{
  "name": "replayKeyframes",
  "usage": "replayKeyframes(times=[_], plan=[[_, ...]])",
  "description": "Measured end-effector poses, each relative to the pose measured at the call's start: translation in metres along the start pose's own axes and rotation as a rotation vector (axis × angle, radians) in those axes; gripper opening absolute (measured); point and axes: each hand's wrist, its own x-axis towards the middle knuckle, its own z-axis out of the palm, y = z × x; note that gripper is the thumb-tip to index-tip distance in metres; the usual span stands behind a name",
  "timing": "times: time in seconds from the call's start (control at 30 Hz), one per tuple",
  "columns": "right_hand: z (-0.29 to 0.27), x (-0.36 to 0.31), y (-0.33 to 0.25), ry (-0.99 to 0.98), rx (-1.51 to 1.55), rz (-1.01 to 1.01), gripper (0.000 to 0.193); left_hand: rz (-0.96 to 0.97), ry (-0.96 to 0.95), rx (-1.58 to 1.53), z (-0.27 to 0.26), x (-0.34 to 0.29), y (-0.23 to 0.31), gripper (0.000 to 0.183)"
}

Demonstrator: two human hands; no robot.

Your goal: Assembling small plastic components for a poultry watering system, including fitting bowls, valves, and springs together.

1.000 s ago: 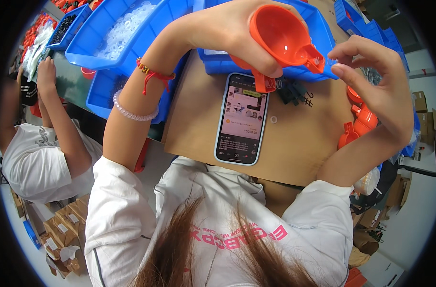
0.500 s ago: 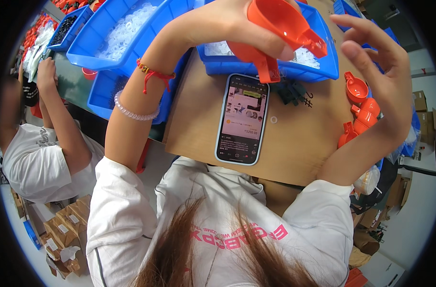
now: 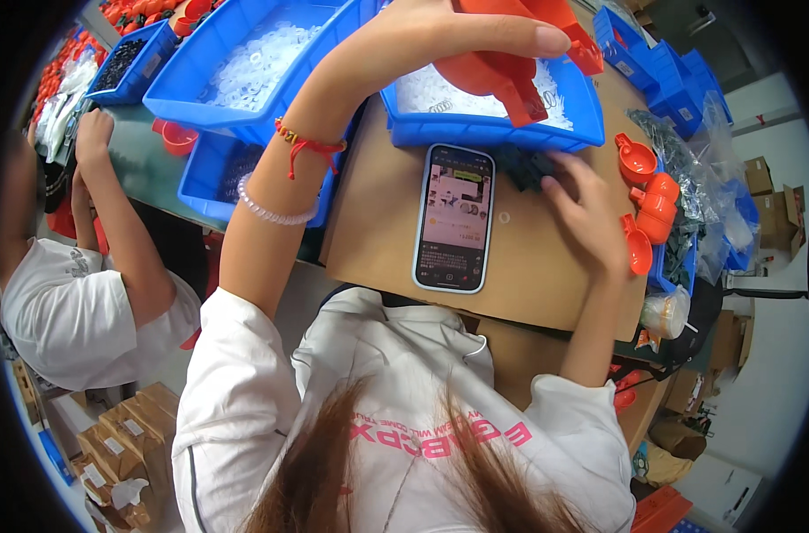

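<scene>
My left hand (image 3: 404, 40) is closed round an orange-red plastic cup-shaped part (image 3: 489, 75), held above a blue bin (image 3: 502, 133). That bin contains small white pieces and metal springs. Just below it, on the brown cardboard (image 3: 378, 213), lie small dark green plastic pieces (image 3: 520, 169). The thumb and forefinger of my right hand (image 3: 586, 204) close on the nearest of these. A phone (image 3: 453, 222) with its screen lit lies between my arms. Beside it is a small white ring (image 3: 505, 217).
More orange-red cups (image 3: 656, 209) line the right edge of the cardboard. At the left stand blue bins with white rings (image 3: 258, 71) and black pieces (image 3: 120, 62). Clear plastic bags (image 3: 715, 178) hang at the right. A person in a white shirt (image 3: 75, 311) sits at the left.
My right hand has come down from its raised place at the right to the dark green pieces. My left hand still holds the orange-red part, now turned a little and shifted.
</scene>
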Motion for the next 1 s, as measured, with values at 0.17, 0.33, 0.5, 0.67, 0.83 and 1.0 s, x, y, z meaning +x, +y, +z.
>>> replayKeyframes(times=[0.17,0.33,0.5,0.67,0.83,1.0], plan=[[0.019,-0.011,-0.003,0.101,0.073,0.084,0.023,0.107,0.177,0.084,0.014,-0.026,0.005,0.055],[0.005,-0.037,0.005,-0.009,0.407,0.387,0.027,0.249,0.395,0.187,0.033,-0.076,-0.030,0.079],[0.007,-0.055,-0.004,0.044,0.228,0.454,0.033,0.313,0.593,0.003,0.076,-0.120,-0.037,0.084],[0.001,-0.072,-0.032,0.024,-0.155,0.204,0.040,0.228,0.708,0.048,0.094,-0.145,-0.051,0.084],[-0.001,-0.094,-0.028,-0.197,-0.114,-0.024,0.052,0.156,0.707,0.056,0.096,-0.152,-0.050,0.082],[-0.012,-0.104,-0.029,-0.223,-0.031,-0.003,0.050,0.165,0.760,-0.015,0.082,-0.165,-0.043,0.079]])
